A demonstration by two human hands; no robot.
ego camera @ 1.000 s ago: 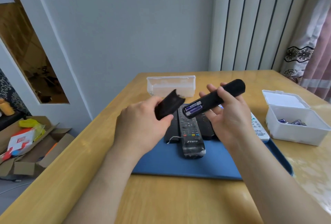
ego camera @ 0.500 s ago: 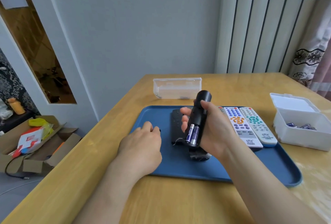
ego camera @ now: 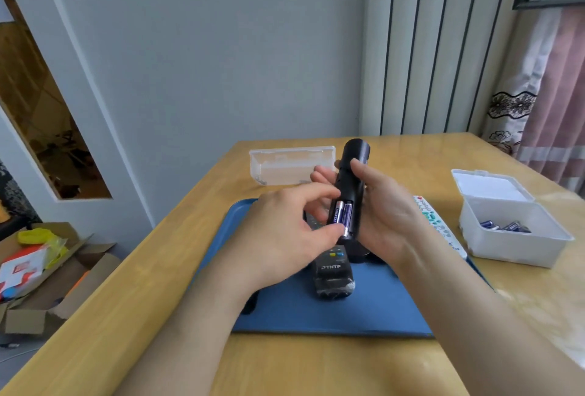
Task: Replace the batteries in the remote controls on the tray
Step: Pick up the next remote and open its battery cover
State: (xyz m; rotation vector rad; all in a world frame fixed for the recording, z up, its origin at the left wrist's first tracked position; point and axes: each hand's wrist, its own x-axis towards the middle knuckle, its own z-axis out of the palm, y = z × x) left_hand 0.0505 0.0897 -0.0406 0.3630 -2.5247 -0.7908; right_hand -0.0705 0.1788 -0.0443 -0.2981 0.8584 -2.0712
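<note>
Item: black remote [ego camera: 350, 180], slim rigid plastic, back cover off, held upright above the blue tray [ego camera: 316, 316] on the tabletop [ego camera: 300, 370]. Two purple batteries [ego camera: 342, 216] lie side by side in the open bay.

Right hand [ego camera: 386, 215] wraps the body. Left hand [ego camera: 285, 231] pinches the batteries, thumb at the lower end.

Handling, by estimate: light, smooth, probably slippery. Grip mid-body and lift cells by their ends.

Soft daylight, wide-angle bending, slight blur
</note>
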